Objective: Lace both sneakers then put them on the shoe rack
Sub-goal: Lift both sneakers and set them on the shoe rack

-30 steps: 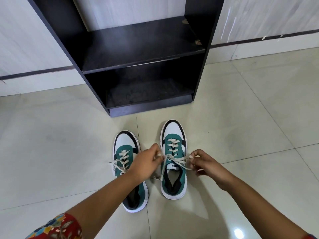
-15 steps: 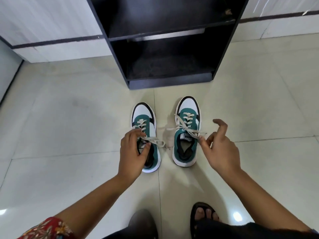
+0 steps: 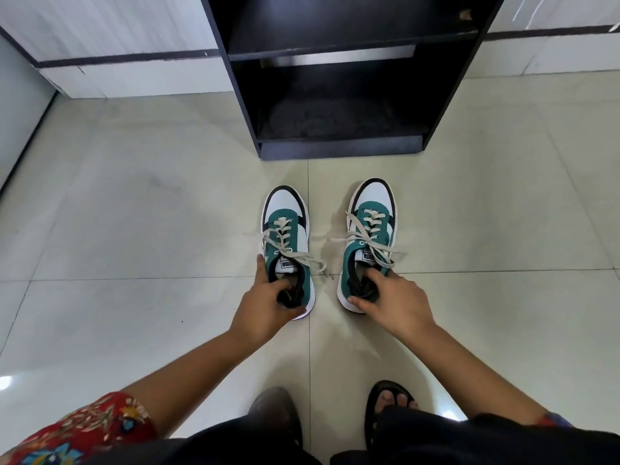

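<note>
Now both sneakers stand side by side on the tiled floor, toes toward the shoe rack [image 3: 339,152], just short of its front edge. The left hand [image 3: 265,303] is clamped on the left sneaker [image 3: 288,243] at the heel, fingers hooked inside the collar; the right hand [image 3: 392,300] is clamped likewise on the right sneaker [image 3: 369,236]. Laces [image 3: 379,253] are threaded through the eyelets, but their ends trail loose over the sides and onto the floor. On lifting, those ends could snag the rack's raised bottom lip or drag under a sole. A heel-only hold may let the toes droop and knock the shelf edge. The person's sandalled feet [image 3: 391,401] stand close behind.
</note>
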